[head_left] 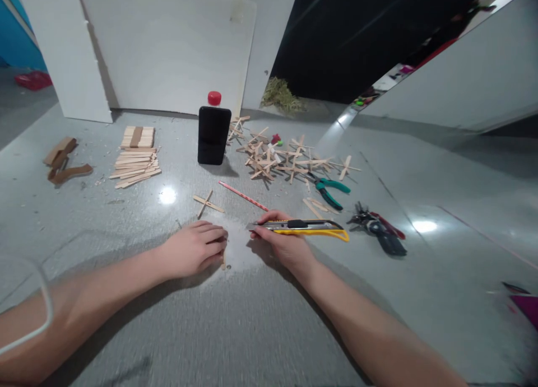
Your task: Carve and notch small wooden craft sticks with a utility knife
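Fingers (274, 215) of right hand (290, 246) pinch yellow cutter (309, 225); left hand (196, 248) curled over stick (224, 259) (grip unclear), away from surface's (189, 331) far edge.

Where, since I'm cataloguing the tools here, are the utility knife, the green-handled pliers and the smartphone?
Utility knife (297, 224): head view, on the black slider.
Green-handled pliers (321, 186): head view, near the pivot, where the handles meet.
Smartphone (214, 136): head view, middle of the dark upright face.

Bright floor glare, soft arm shadows, slight blur, edges stretched.
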### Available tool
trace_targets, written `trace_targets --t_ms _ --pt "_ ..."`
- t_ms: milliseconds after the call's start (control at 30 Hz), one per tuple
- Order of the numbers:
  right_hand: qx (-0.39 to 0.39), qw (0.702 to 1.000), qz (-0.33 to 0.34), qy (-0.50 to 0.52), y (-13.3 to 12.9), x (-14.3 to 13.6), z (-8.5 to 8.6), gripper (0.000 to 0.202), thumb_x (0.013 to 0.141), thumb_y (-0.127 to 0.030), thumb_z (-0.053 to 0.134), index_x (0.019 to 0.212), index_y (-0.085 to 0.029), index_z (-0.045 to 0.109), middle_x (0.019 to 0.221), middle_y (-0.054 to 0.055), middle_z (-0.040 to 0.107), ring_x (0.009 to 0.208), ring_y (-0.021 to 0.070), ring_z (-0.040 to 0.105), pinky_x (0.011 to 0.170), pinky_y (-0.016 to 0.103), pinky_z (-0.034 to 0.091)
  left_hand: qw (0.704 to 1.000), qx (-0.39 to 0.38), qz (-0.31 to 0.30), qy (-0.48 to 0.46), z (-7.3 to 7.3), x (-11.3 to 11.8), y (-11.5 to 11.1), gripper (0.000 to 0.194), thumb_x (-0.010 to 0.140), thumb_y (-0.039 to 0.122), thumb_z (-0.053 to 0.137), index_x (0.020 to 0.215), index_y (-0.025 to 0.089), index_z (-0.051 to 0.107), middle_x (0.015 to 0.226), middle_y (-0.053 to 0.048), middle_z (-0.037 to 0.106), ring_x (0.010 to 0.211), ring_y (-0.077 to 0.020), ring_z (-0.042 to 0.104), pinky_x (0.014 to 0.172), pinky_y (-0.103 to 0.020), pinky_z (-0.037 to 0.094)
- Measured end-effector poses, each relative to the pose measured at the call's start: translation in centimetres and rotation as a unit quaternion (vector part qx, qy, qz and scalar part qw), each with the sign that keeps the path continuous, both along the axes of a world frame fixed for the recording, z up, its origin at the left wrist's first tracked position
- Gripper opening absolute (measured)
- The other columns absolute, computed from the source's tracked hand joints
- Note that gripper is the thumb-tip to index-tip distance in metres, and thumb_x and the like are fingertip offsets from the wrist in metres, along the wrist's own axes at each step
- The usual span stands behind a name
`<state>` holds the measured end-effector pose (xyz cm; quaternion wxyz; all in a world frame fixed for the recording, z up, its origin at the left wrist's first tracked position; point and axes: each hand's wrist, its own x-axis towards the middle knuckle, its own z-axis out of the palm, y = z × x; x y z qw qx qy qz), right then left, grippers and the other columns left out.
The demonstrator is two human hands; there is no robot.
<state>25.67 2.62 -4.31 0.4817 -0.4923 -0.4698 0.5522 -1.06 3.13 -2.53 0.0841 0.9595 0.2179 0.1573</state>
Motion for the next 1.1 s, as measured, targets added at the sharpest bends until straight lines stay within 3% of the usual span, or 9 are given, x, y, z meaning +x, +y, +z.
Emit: trace_targets --t_ms 400,567,800,1100 --pt "0.001 0.999 0.030 -0.039 -0.3 0.1 1.1 0.026 0.075 -0.041 0.088 0.091 -0.026 0.073 0.072 0.000 0.075 0.066 0.0192 0.071 0.063 0.032 0.059 1.000 -0.013 0.001 -0.011 -0.1 0.1 -0.1 0.026 0.106 0.030 0.053 0.120 0.015 0.070 0.132 -0.014 0.070 0.121 -0.0289 0.067 0.102 -0.046 0.055" --pt "0.006 0.999 0.036 -0.029 -0.2 0.3 0.7 0.029 0.075 -0.048 0.085 0.091 -0.027 0.072 0.074 -0.001 0.074 0.067 0.0186 0.071 0.064 0.031 0.059 1.000 -0.011 0.003 -0.011 0.0 0.1 -0.2 0.026 0.106 0.029 0.052 0.119 0.015 0.070 0.131 -0.013 0.071 0.121 -0.0282 0.067 0.101 -0.045 0.055" --pt "0.021 0.999 0.035 -0.023 0.0 0.4 0.1 0.021 0.079 -0.044 0.078 0.088 -0.026 0.074 0.078 0.000 0.074 0.068 0.0170 0.071 0.062 0.027 0.056 1.000 -0.001 0.008 -0.010 -0.1 0.0 -0.2 0.029 0.108 0.030 0.047 0.119 0.015 0.069 0.132 -0.012 0.071 0.120 -0.0285 0.067 0.102 -0.046 0.055" --pt "0.002 0.996 0.033 -0.081 -0.8 -0.3 1.5 0.016 0.084 -0.040 0.077 0.090 -0.025 0.077 0.083 0.001 0.079 0.071 0.0186 0.076 0.068 0.029 0.063 1.000 -0.022 0.015 0.008 0.3 0.1 -0.5 0.039 0.105 0.038 0.055 0.133 0.013 0.064 0.133 -0.016 0.066 0.127 -0.0346 0.061 0.109 -0.052 0.052"
